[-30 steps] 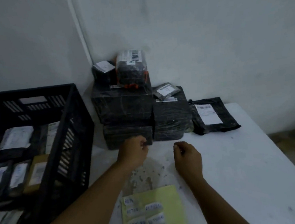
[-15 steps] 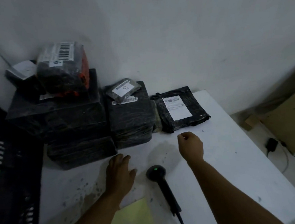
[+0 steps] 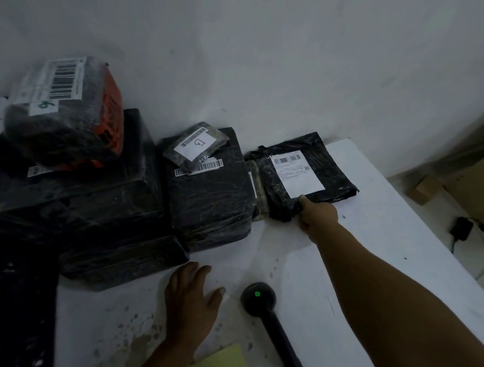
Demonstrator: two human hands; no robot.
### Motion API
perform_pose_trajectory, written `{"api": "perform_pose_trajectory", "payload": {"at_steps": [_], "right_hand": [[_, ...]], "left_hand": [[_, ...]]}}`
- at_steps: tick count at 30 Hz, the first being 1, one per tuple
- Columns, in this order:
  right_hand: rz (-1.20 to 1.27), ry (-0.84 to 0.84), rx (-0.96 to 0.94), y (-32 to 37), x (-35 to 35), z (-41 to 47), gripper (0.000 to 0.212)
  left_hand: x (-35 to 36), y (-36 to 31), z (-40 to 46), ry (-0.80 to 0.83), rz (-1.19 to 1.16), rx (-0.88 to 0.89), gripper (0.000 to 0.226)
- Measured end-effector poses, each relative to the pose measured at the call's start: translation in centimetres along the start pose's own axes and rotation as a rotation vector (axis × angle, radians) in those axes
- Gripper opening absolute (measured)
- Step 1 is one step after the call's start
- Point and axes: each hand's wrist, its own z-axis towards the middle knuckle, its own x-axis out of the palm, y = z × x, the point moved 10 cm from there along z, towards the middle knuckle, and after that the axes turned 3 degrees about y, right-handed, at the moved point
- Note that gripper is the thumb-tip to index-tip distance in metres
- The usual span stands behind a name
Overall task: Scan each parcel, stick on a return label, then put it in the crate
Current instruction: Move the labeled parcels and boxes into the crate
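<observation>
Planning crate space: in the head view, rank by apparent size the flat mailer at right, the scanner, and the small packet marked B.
1. Mailer
2. Scanner, nearer the camera, so unsure
3. Packet

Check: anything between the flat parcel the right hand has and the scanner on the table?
Nothing visible. The right hand grips the near edge of the flat parcel; only bare table lies between it and the scanner. The left hand rests off to the side.

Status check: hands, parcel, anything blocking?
Right hand gripping flat parcel at near edge. Left hand open on table. Scanner idle beside it. Nothing blocking.
</observation>
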Motion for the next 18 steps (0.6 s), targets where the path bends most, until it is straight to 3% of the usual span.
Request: {"api": "perform_pose_trajectory", "payload": {"at_steps": [3,8,13,18], "right_hand": [[0.120,-0.035,0.027,0.4,0.1,-0.2,0.026],[0.304,-0.066,-0.113,2.6,-0.6,-1.7,0.005],[0.500,-0.039,-0.148,3.5,-2.0,-3.6,0.007],[0.476,-0.084,-0.202,3.7,-4.7,-4.8,0.005]], "left_hand": [[0.0,0.1,0.1,-0.010,-0.009,0.012,0.054],[-0.1,0.3,0.0,-0.019,-0.010,0.021,0.055],[-0.2,0.2,0.0,0.000,-0.017,0.028,0.056],[-0.4,0.0,-0.1,0.050,-0.048,0.031,0.053]]}}
